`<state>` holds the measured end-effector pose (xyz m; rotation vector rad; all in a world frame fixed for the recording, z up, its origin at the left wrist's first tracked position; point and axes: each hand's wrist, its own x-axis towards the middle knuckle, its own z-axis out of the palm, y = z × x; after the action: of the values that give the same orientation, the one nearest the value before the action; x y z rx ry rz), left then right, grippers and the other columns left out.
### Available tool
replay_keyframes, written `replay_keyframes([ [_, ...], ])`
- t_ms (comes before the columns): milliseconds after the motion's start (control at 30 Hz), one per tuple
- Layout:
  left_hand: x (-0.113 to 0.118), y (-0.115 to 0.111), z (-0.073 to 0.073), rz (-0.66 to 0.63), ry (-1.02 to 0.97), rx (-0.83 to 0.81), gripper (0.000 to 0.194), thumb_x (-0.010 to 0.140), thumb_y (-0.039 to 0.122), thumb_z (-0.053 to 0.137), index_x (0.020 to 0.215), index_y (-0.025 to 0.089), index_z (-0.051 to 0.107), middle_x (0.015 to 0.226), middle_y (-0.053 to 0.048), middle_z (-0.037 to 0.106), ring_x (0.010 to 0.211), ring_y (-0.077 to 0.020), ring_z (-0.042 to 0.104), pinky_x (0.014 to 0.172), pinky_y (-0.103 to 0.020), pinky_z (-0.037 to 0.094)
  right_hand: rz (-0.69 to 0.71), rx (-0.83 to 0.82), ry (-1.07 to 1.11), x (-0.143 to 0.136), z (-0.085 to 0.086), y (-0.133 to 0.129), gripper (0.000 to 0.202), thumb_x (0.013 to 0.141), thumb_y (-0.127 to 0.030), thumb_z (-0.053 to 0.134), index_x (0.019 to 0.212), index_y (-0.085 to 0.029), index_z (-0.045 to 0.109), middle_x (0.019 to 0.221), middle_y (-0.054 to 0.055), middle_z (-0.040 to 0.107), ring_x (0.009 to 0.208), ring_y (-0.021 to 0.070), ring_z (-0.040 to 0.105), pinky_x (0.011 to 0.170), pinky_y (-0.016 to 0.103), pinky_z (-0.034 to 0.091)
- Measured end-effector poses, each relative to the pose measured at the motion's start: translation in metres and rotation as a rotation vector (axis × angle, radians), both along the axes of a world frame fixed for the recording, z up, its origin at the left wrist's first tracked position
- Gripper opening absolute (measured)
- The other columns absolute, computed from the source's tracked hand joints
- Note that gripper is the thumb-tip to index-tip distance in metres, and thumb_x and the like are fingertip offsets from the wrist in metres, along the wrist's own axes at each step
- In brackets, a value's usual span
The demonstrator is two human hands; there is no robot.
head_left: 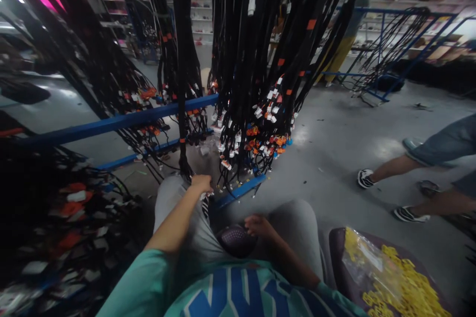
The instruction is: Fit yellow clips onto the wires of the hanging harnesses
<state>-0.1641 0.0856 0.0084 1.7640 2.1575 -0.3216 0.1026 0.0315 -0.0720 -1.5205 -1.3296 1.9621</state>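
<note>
My left hand [202, 184] reaches forward over my left knee, beside the lower end of a hanging black cable bundle [182, 143]. Its fingers are curled, and what they hold, if anything, is too small to name. My right hand [256, 226] is near my right thigh, fingers bent, above a dark dotted seat edge [238, 241]; its fingertips are too blurred to read. In front of me hang thick black cable bundles [241, 59] with white connectors [273, 104] and orange connectors [278, 141] at their lower ends.
A blue metal bar [126, 120] crosses at left, and another blue bar [241, 190] lies low ahead. More cables with connectors [76, 195] fill the left. Yellow plastic pieces [412, 277] lie on a dark seat [338, 252] at lower right. A person's legs [394, 164] stand at right.
</note>
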Motion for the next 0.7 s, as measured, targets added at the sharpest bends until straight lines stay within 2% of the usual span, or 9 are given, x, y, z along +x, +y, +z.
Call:
replay_keyframes([
  [133,-0.011,0.019,-0.006,0.009,-0.039,-0.004,0.06,0.053,0.045,0.077,0.108,0.024,0.064,0.118,-0.013,0.063,0.112,-0.0328,0.056,0.091,-0.037,0.043,0.059,0.041,-0.079,0.002,0.002,-0.002,0.011,0.059,-0.019,0.059,0.07,-0.018,0.06,0.052,-0.003,0.057,0.051,0.0151,0.057,0.056,0.028,0.047],
  [233,-0.018,0.032,-0.011,0.017,-0.099,0.021,0.07,0.051,0.049,0.078,0.113,0.021,0.061,0.126,-0.016,0.058,0.121,-0.0345,0.049,0.096,-0.038,0.039,0.088,0.049,-0.105,0.002,0.005,-0.003,0.011,0.062,-0.017,0.055,0.072,-0.018,0.059,0.051,-0.004,0.056,0.051,0.0145,0.057,0.057,0.027,0.046],
  [300,-0.02,0.039,-0.014,0.033,-0.154,0.054,0.066,0.056,0.048,0.076,0.113,0.019,0.061,0.127,-0.016,0.057,0.122,-0.0333,0.048,0.097,-0.037,0.039,0.103,0.052,-0.116,0.001,0.006,-0.003,0.011,0.064,-0.017,0.053,0.073,-0.018,0.058,0.05,-0.004,0.056,0.049,0.0136,0.055,0.055,0.026,0.043],
  [433,-0.021,0.05,-0.014,0.112,-0.278,0.182,0.045,0.072,0.036,0.066,0.112,0.016,0.06,0.122,-0.013,0.061,0.114,-0.0247,0.055,0.094,-0.032,0.042,0.128,0.072,-0.133,-0.002,0.009,-0.004,0.011,0.062,-0.018,0.053,0.072,-0.018,0.058,0.048,-0.004,0.053,0.046,0.0125,0.051,0.052,0.025,0.04],
  [567,-0.017,0.062,0.001,0.202,-0.417,0.372,0.028,0.078,0.024,0.058,0.104,0.012,0.061,0.11,-0.011,0.066,0.099,-0.019,0.062,0.085,-0.032,0.047,0.146,0.096,-0.122,-0.003,0.008,-0.004,0.012,0.059,-0.021,0.053,0.069,-0.019,0.057,0.048,-0.005,0.053,0.045,0.0123,0.05,0.051,0.025,0.039],
  [633,-0.013,0.068,0.017,0.229,-0.483,0.483,0.021,0.077,0.019,0.056,0.096,0.013,0.063,0.097,-0.009,0.069,0.09,-0.0179,0.064,0.08,-0.029,0.049,0.145,0.096,-0.106,-0.003,0.005,-0.004,0.014,0.055,-0.023,0.053,0.068,-0.021,0.058,0.046,-0.005,0.053,0.045,0.0129,0.05,0.049,0.025,0.038],
  [700,-0.009,0.075,0.038,0.244,-0.538,0.615,0.018,0.076,0.015,0.053,0.09,0.014,0.064,0.088,-0.007,0.07,0.083,-0.0177,0.065,0.077,-0.028,0.049,0.135,0.088,-0.09,-0.004,0.001,-0.003,0.014,0.052,-0.026,0.053,0.065,-0.022,0.057,0.045,-0.006,0.053,0.044,0.0131,0.05,0.048,0.025,0.037],
])
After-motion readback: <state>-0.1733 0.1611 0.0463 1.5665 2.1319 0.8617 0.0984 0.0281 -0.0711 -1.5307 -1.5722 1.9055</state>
